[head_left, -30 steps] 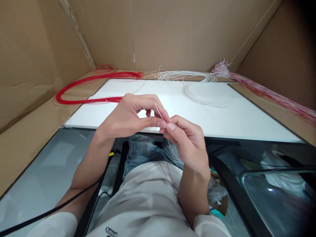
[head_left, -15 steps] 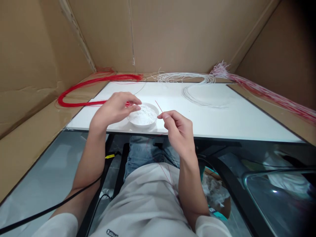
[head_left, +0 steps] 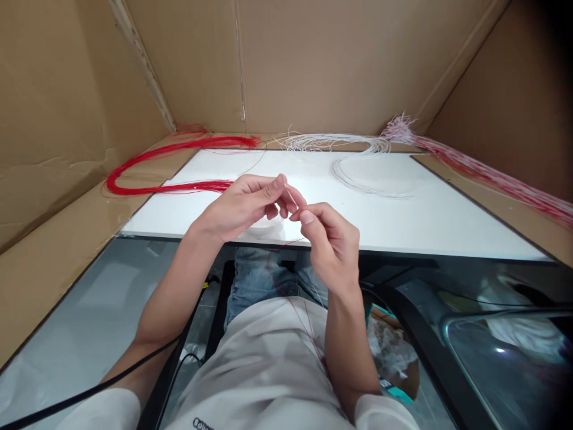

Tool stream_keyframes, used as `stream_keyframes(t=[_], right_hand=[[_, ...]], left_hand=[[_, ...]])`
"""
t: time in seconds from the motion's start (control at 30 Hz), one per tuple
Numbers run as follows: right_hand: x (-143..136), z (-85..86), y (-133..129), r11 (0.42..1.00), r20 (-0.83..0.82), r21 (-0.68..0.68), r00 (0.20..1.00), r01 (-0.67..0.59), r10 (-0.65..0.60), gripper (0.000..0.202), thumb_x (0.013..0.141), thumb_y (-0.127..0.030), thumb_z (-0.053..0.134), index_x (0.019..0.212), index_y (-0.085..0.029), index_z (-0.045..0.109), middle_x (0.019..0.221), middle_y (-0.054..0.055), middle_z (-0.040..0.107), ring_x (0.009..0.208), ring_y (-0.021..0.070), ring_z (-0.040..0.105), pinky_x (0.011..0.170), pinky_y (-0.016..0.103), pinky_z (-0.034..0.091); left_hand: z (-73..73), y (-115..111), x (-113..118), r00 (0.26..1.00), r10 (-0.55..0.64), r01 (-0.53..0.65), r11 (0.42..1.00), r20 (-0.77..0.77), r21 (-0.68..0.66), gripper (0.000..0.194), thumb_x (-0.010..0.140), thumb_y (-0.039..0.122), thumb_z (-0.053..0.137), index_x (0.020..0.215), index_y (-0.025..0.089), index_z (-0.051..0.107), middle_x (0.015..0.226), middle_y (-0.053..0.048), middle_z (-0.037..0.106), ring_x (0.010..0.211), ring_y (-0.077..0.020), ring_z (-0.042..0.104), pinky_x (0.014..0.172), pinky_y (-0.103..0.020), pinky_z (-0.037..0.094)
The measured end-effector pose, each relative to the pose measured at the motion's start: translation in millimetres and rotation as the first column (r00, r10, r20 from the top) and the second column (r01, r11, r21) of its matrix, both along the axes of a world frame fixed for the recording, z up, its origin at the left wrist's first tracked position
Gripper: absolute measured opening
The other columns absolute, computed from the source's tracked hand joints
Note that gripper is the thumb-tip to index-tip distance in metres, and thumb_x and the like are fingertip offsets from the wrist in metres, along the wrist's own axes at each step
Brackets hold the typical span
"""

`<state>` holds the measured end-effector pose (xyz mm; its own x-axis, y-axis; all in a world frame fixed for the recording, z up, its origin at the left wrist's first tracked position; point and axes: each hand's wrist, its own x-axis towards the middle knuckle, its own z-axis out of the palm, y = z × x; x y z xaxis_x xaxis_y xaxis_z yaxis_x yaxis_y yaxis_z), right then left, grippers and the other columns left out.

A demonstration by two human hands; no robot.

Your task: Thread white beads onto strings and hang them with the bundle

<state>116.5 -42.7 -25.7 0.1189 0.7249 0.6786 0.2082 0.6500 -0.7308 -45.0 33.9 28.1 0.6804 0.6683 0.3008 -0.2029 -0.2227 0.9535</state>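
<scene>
My right hand (head_left: 333, 242) is closed in a pinch on a thin red thread (head_left: 293, 242), part of which hangs below the hand past the table edge. My left hand (head_left: 250, 203) meets it fingertip to fingertip. Its fingers are drawn together with the thumb on top; whatever lies between them is hidden. Behind and under my left hand stands a shallow white bowl (head_left: 271, 230), mostly covered by it. The bowl's contents are out of sight now; earlier, small white pieces showed inside.
A bundle of red threads (head_left: 134, 167) curves along the left of the white board (head_left: 447, 221). White strands (head_left: 340, 140) lie at the back, and a red-and-white bundle (head_left: 483, 161) at the right. Cardboard walls (head_left: 335, 65) enclose the board. A black cable (head_left: 102, 382) crosses my left forearm.
My left hand has moved right from the bowl to my right hand, covering most of the bowl. The thread's upright tip no longer shows. My right hand has shifted slightly right.
</scene>
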Motion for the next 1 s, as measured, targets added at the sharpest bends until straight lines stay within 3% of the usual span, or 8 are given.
stream_keyframes(t=[0.1, 0.2, 0.33, 0.47, 0.83, 1.0], right_hand=[[1, -0.6, -3, 0.998, 0.012, 0.059, 1.0, -0.01, 0.01, 0.019, 0.106, -0.027, 0.06, 0.092, -0.022, 0.072, 0.067, -0.006, 0.056, 0.059, 0.008, 0.045, 0.057, 0.022, 0.039], [1, -0.4, -5, 0.992, 0.039, 0.125, 0.999, -0.016, 0.011, 0.016, 0.106, -0.023, 0.059, 0.095, -0.022, 0.071, 0.073, -0.006, 0.063, 0.06, 0.0067, 0.049, 0.057, 0.02, 0.04], [1, 1.1, -8, 0.98, 0.099, 0.187, 0.991, 0.069, -0.089, 0.011, 0.105, -0.021, 0.061, 0.098, -0.023, 0.07, 0.07, -0.007, 0.062, 0.057, 0.0071, 0.049, 0.055, 0.021, 0.04], [1, 3.2, -12, 0.971, 0.138, 0.193, 0.976, 0.141, -0.169, 0.01, 0.105, -0.021, 0.061, 0.099, -0.023, 0.069, 0.073, -0.005, 0.064, 0.057, 0.0081, 0.049, 0.055, 0.023, 0.041], [2, 5.5, -15, 0.982, 0.126, 0.142, 0.982, 0.12, -0.139, 0.008, 0.104, -0.023, 0.063, 0.103, -0.023, 0.07, 0.077, -0.004, 0.068, 0.058, 0.008, 0.052, 0.055, 0.023, 0.043], [4, 6.5, -15, 0.978, 0.169, 0.159, 0.972, 0.134, -0.161, 0.011, 0.105, -0.025, 0.062, 0.105, -0.023, 0.072, 0.085, -0.001, 0.075, 0.064, 0.0103, 0.06, 0.057, 0.024, 0.047]], left_hand=[[0.0, -5, 3, 0.999, -0.017, 0.019, 0.998, 0.031, -0.058, 0.045, 0.084, 0.06, 0.082, 0.083, 0.015, 0.077, 0.071, -0.003, 0.065, 0.065, -0.0099, 0.056, 0.058, -0.023, 0.04], [0.4, -10, 6, 0.998, -0.02, 0.023, 0.998, 0.059, -0.053, 0.033, 0.082, 0.046, 0.089, 0.088, 0.016, 0.075, 0.071, 0.001, 0.062, 0.062, -0.0066, 0.052, 0.056, -0.02, 0.038], [2.2, -15, 7, 0.996, -0.052, 0.054, 0.998, 0.067, -0.031, 0.031, 0.076, 0.038, 0.094, 0.084, 0.015, 0.074, 0.073, 0.001, 0.065, 0.066, -0.0069, 0.054, 0.063, -0.02, 0.045], [3.5, -15, 6, 0.998, -0.024, 0.026, 0.999, 0.06, -0.021, 0.032, 0.071, 0.036, 0.097, 0.082, 0.016, 0.074, 0.074, 0.0, 0.067, 0.067, -0.0091, 0.057, 0.064, -0.022, 0.048], [2.2, -14, 5, 0.998, 0.035, -0.039, 0.997, 0.057, 0.061, 0.029, 0.074, 0.037, 0.095, 0.078, 0.017, 0.075, 0.075, -0.001, 0.068, 0.07, -0.0102, 0.058, 0.068, -0.024, 0.05], [1.5, -16, 8, 0.996, 0.048, -0.051, 0.998, 0.069, 0.044, 0.031, 0.076, 0.04, 0.094, 0.076, 0.016, 0.073, 0.073, 0.0, 0.065, 0.068, -0.0094, 0.055, 0.065, -0.022, 0.047]])
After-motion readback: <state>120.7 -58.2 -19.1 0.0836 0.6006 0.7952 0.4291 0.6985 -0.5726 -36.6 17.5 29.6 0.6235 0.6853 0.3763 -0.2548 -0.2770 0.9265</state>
